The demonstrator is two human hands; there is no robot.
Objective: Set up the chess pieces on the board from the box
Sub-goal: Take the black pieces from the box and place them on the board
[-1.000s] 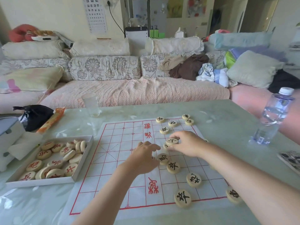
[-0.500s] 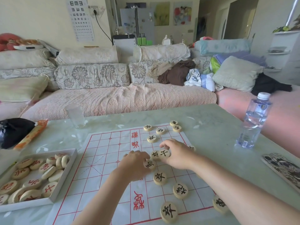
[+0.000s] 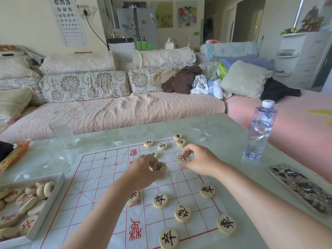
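**Board** (image 3: 100, 186): a white sheet with a red grid. It lies flat on the pale green table (image 3: 224, 133) straight in front of you.

**Your left hand** (image 3: 142, 170): the fingers are curled and pinch a black-lettered disc (image 3: 159, 167). You hold it tilted over the middle of the board. Whether it touches the sheet cannot be told.

**Your right hand** (image 3: 201, 161): thumb and fingertips pinch a second black-lettered disc (image 3: 184, 157). It is near the board's right side, just beside the left hand's disc.

**Far pieces** (image 3: 162, 146): five black-lettered discs are clustered at the far right corner of the board. One is partly hidden by your left hand.

**Near pieces** (image 3: 160, 200): six black-lettered discs are spread over the near right part of the board. One is partly under your left forearm.

**Box** (image 3: 48, 209): a shallow white tray to the left of the board, close by its edge. It holds a loose heap of red-lettered discs (image 3: 27, 225), some of them on edge.

**Also on the table**:
- a clear cup (image 3: 62, 133) beyond the board's far left corner
- a water bottle (image 3: 260, 130) at far right
- a patterned flat case (image 3: 301, 187) at right
- an orange packet (image 3: 12, 155) at left
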